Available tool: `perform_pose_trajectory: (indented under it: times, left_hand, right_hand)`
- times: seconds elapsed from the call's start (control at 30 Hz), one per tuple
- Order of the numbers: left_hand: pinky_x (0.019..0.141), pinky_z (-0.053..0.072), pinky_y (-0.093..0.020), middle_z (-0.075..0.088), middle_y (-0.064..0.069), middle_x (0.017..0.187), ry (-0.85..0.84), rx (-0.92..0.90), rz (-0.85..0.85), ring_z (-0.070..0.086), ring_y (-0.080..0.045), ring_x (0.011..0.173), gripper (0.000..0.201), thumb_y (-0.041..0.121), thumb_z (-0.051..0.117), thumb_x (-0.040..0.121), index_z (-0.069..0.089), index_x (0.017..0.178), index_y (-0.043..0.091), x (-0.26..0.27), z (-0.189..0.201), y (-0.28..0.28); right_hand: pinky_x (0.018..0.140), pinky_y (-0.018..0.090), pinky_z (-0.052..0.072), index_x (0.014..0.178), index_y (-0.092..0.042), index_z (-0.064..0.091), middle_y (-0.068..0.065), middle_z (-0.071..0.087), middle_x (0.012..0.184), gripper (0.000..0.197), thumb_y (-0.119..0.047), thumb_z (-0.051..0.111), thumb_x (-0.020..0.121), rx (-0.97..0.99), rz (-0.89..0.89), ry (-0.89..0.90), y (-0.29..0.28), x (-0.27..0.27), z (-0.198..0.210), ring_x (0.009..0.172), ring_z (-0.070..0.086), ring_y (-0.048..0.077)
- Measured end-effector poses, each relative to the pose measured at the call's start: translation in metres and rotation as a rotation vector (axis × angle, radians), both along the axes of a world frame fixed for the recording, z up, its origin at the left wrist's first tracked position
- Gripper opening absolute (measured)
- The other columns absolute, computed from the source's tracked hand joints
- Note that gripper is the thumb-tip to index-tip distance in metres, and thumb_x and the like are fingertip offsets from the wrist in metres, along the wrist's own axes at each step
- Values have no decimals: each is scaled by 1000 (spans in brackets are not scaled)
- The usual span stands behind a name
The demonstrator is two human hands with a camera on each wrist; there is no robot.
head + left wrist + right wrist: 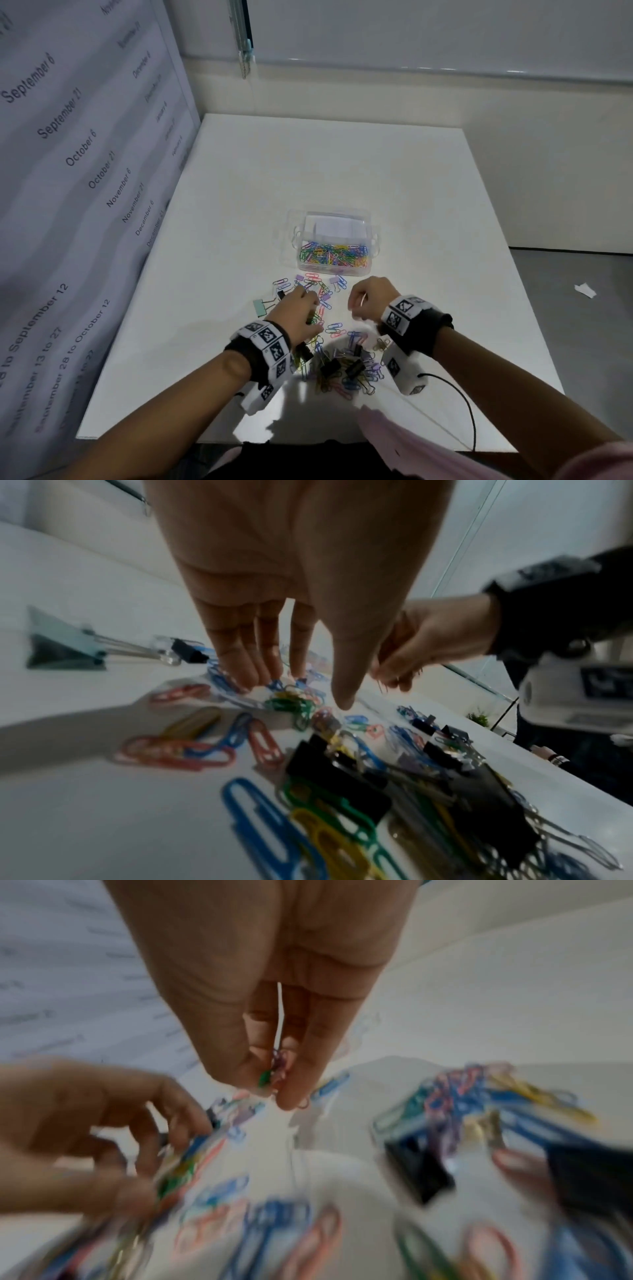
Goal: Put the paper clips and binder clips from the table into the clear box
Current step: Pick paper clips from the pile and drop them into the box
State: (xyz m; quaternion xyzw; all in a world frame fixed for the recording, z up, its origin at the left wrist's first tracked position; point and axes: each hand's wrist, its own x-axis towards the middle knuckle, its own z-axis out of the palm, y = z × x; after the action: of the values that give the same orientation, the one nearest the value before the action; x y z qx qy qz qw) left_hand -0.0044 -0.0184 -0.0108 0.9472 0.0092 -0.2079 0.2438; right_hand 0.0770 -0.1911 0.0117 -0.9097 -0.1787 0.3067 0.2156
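Note:
A clear box [371, 228] stands open at mid-table, holding several coloured paper clips and a white slip. In front of it loose paper clips [323, 298] lie scattered, and a denser heap with black binder clips [330, 368] lies nearer me. A mint binder clip [262, 306] sits to the left. My left hand [310, 310] reaches down with straight fingers [240, 669] whose tips touch clips on the table. To its right, my right hand [356, 306] is raised slightly, thumb and fingers pinching a few paper clips [277, 1074].
The white table [411, 192] has bare surface behind and beside the box. A printed calendar banner [68, 171] hangs along the left edge. A black cable [469, 404] trails off my right wrist. A paper scrap [585, 290] lies on the floor at right.

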Motion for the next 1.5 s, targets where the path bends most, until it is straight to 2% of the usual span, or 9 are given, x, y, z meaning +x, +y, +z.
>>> perform_pose_trajectory:
  times: [0.07,0.3,0.43,0.7,0.8,0.93,1.07,1.23,1.5]
  left_hand:
    - [94,44,-35,44,-7,120,4,7,17,49,-24,110,55,34,72,76,47,121,13,2,-5,-5]
    - [86,42,-30,46,-9,117,0,-26,11,52,-26,105,34,18,71,78,55,107,10,5,-11,-13]
    - [89,42,-32,52,-10,115,-17,-12,-5,52,-26,107,21,12,61,84,57,104,10,6,-11,-13]
    - [85,41,-33,58,-14,109,-44,-14,-19,55,-29,103,20,8,51,84,58,102,5,8,-8,-3]
    - [81,42,-31,58,-11,102,-19,-37,-4,57,-29,100,22,8,55,82,59,103,5,12,-6,2]
    - [76,44,-30,63,-12,98,-27,-133,117,59,-28,91,23,8,61,80,64,103,7,11,-6,8]
    - [63,36,-22,55,-4,79,-41,-238,224,50,-18,73,21,5,60,81,68,100,8,9,-9,10]
    - [56,35,-15,53,3,67,-42,-306,266,47,-10,60,20,5,58,83,68,100,8,7,-13,15]
    - [62,49,-24,54,3,68,0,-428,334,53,-10,58,19,3,52,89,66,101,9,28,-4,22]
  right_hand:
    - [48,7,46,76,-10,71,3,71,78,8,-4,68,73,45,-56,-13,1,15,10,46,57,-4]
    - [57,3,40,88,-10,73,7,74,95,12,-10,65,80,184,-192,-240,19,65,44,72,59,10]
    - [79,21,45,101,-16,69,4,67,113,20,-12,60,83,158,-228,-221,27,68,40,95,64,21]
    - [73,21,44,94,-13,67,6,69,101,18,-9,60,78,32,76,-93,12,14,3,77,52,11]
    - [85,29,44,119,-16,53,8,52,113,59,-30,78,67,-106,252,-20,7,-11,-17,95,53,21]
    - [85,37,48,130,-5,44,22,46,114,94,-41,85,53,56,262,-97,14,-35,-37,97,54,34]
    - [85,32,39,118,-1,55,27,51,111,68,-33,81,64,124,245,-61,30,-38,-36,103,52,33]
    - [73,20,41,93,-8,72,6,66,95,21,-21,70,77,8,280,47,39,-29,-23,101,58,24]
    - [65,17,41,84,-13,74,4,72,89,14,-11,66,73,-28,-9,15,7,1,-8,79,59,13]
